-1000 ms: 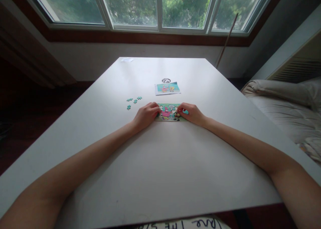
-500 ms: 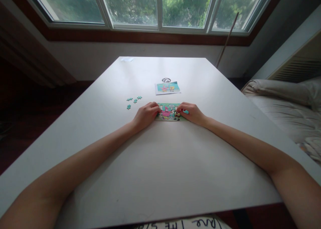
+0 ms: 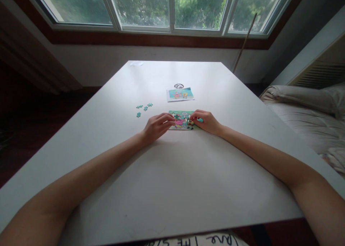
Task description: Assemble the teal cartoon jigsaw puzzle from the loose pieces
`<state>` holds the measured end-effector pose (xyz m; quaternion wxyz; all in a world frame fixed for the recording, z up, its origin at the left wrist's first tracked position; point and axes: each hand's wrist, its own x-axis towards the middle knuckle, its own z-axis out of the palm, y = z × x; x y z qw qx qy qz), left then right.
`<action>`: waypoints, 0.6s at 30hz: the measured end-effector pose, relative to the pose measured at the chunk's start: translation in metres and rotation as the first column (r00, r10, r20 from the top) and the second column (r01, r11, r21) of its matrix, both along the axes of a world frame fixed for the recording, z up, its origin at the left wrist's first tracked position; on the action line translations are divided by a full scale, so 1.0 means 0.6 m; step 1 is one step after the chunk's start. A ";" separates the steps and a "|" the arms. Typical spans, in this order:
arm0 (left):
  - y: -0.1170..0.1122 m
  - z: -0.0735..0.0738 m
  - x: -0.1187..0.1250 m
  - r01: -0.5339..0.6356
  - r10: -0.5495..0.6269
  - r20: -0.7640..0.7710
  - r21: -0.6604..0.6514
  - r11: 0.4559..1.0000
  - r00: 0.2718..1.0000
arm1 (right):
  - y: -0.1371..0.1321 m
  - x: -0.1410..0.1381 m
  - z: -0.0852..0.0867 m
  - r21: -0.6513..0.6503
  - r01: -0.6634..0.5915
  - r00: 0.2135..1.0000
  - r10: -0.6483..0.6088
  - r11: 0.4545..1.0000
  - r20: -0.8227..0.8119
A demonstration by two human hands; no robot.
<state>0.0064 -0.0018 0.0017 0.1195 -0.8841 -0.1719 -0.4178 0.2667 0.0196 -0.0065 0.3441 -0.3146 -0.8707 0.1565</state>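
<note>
A small jigsaw puzzle with pink and green cartoon figures lies on the table between my hands. My left hand is over its left side, with thumb and fingers slightly apart and nothing visible between them. At the puzzle's right side, my right hand is curled, its fingertips touching the picture. Inside that curl shows a bright teal puzzle piece, partly covered by the fingers. Several loose teal puzzle pieces lie to the left, beyond my left hand.
A printed picture card lies behind the puzzle, with a dark-patterned round item just past it. Some clear plastic sits at the far left corner of the white table. A padded seat stands at the right.
My left hand has lifted a little and its fingers have loosened, reaching slightly further over the puzzle's left part. My right hand has stayed in place.
</note>
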 end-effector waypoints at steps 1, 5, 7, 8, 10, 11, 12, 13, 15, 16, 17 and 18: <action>-0.001 0.002 0.000 0.007 -0.007 -0.005 0.015 1.000 1.000 | 0.000 0.000 0.000 0.002 0.010 1.000 -0.010 1.000 -0.001; -0.003 0.006 0.002 0.016 -0.016 -0.005 0.053 0.998 1.000 | -0.002 -0.001 0.002 0.007 0.089 0.996 -0.089 0.996 -0.019; -0.001 0.005 0.002 0.003 -0.002 -0.004 0.069 0.998 1.000 | -0.002 -0.001 0.004 0.004 0.150 0.988 -0.150 0.989 -0.025; 0.000 0.005 0.002 -0.007 0.007 -0.004 0.073 0.997 1.000 | -0.002 -0.001 0.004 0.001 0.181 0.983 -0.181 0.983 -0.027; 0.001 0.003 0.003 -0.022 0.022 -0.007 0.071 0.997 1.000 | -0.001 0.000 0.005 -0.010 0.239 0.970 -0.239 0.971 -0.035; 0.001 0.002 0.003 -0.024 0.025 -0.011 0.065 0.998 1.000 | 0.000 0.000 0.005 -0.021 0.263 0.964 -0.264 0.965 -0.042; 0.001 0.001 0.003 -0.023 0.024 -0.018 0.055 0.998 1.000 | 0.002 0.001 0.005 -0.036 0.283 0.957 -0.284 0.959 -0.051; 0.001 0.000 0.003 -0.020 0.021 -0.026 0.044 0.999 0.999 | 0.003 0.001 0.005 -0.056 0.300 0.951 -0.303 0.952 -0.061; 0.001 -0.003 0.003 -0.013 0.014 -0.045 0.022 1.000 0.999 | 0.007 0.002 0.005 -0.106 0.330 0.938 -0.338 0.938 -0.074; 0.001 -0.004 0.003 -0.013 0.014 -0.056 0.010 1.000 0.998 | 0.009 0.002 0.005 -0.134 0.345 0.931 -0.357 0.929 -0.076; 0.001 -0.006 0.002 -0.016 0.016 -0.068 -0.001 1.000 0.998 | 0.011 0.003 0.006 -0.161 0.360 0.924 -0.375 0.919 -0.077; 0.002 -0.008 0.002 -0.021 0.020 -0.079 -0.011 1.000 0.997 | 0.013 0.003 0.006 -0.188 0.373 0.917 -0.393 0.908 -0.077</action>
